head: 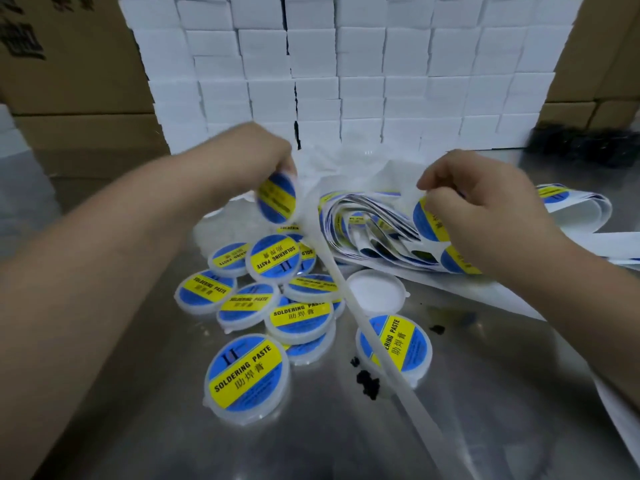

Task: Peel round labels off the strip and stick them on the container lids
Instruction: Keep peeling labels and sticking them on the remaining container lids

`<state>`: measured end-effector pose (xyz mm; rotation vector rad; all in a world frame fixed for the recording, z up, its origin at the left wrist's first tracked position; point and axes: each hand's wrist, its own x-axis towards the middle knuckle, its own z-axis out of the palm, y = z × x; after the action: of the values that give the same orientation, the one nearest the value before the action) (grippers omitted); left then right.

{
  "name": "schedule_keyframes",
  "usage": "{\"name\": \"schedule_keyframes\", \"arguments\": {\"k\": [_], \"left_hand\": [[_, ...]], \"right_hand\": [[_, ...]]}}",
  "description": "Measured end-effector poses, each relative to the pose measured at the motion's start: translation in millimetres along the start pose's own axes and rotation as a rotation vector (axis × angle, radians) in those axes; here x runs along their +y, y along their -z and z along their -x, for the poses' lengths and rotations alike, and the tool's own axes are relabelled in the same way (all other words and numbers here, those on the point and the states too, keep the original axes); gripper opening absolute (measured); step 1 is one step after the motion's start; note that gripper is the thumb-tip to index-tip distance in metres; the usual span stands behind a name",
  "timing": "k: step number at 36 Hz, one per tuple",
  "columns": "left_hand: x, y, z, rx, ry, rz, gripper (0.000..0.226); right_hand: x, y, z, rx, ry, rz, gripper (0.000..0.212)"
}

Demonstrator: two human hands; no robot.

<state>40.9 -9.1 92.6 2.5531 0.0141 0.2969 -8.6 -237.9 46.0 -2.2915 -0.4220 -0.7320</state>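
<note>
A person's left grip [256, 161] curls round a small round container [277, 199], held tilted above the steel surface [485, 410] with its blue-and-yellow "Soldering Paste" sticker facing the camera, while the right grip [485, 202] pinches the upper edge of a round label [427, 221] that sits on the label strip [367, 220]. The strip lies in loose white loops between the two grips and runs on past the right grip to the far side, with more blue-and-yellow labels showing along it. Below the left grip, nearer the camera, a heap of labelled containers [277, 292] overlap one another on the surface. Just beside the heap, below and between the grips, sits one bare white lid [375, 294] with no sticker. A narrow pale band [398, 386] runs from under the left grip diagonally toward the camera, crossing another labelled tub [403, 341]. Dark crumbs [367, 379] lie beside that tub. Crumpled clear plastic [332, 168] lies beyond the grips, in front of a wall of stacked white boxes [346, 64] flanked by brown cartons [69, 98]
</note>
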Motion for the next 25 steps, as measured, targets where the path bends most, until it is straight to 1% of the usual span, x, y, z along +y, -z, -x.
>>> {"name": "schedule_keyframes", "arguments": {"k": [2,3,4,6,8,11,12,14,16,17,19,21,23,25], "left_hand": [[-3.8,-9.4,-8.5,-0.058,0.128,-0.137,0.045],[-11.0,-12.2,-9.4,-0.096,0.181,-0.152,0.050],[-20.1,-15.2,-12.1,-0.142,0.200,-0.146,0.052],[-29.5,-18.7,-17.7,-0.190,0.217,-0.141,0.048],[-33.0,-20.7,-22.9,-0.188,0.233,-0.090,0.040],[-33.5,-23.3,-24.5,-0.160,0.248,-0.017,0.035],[-34.8,-23.9,-25.9,-0.135,0.205,-0.004,0.031],[-41.5,-21.9,-25.3,-0.026,0.086,-0.013,0.022],[-54.0,-14.6,-22.6,0.085,0.063,-0.050,0.027],[-63.8,-12.1,-23.2,0.101,0.088,-0.086,0.031],[-85.0,-11.7,-24.9,0.070,0.185,-0.169,0.039],[-103.7,-16.0,-23.0,0.032,0.264,-0.200,0.040],[-117.5,-21.7,-21.3,-0.019,0.291,-0.214,0.039],[-125.1,-23.2,-21.8,-0.005,0.291,-0.195,0.035]], "right_hand": [[-0.8,-0.4,0.1,0.001,0.022,-0.015,0.013],[-1.9,-0.6,0.5,0.005,0.030,-0.024,0.013],[-2.3,-0.6,0.6,0.007,0.037,-0.022,0.013],[-1.9,-0.9,1.2,0.002,0.045,-0.023,0.015],[-1.0,-1.2,2.0,-0.002,0.053,-0.021,0.021],[-1.7,-2.4,3.0,-0.009,0.054,-0.029,0.024],[-1.7,-1.8,2.9,-0.010,0.051,-0.033,0.024],[-1.8,-0.4,2.5,-0.016,0.039,-0.044,0.025],[-1.9,1.0,2.1,-0.024,0.035,-0.053,0.028],[-2.4,1.3,2.4,-0.030,0.035,-0.052,0.029],[-4.3,0.9,3.5,-0.044,0.034,-0.044,0.032],[-6.1,0.0,4.1,-0.065,0.032,-0.041,0.034],[-6.5,-0.1,4.0,-0.087,0.035,-0.033,0.037],[-6.7,0.2,3.9,-0.088,0.059,-0.026,0.040]]}}
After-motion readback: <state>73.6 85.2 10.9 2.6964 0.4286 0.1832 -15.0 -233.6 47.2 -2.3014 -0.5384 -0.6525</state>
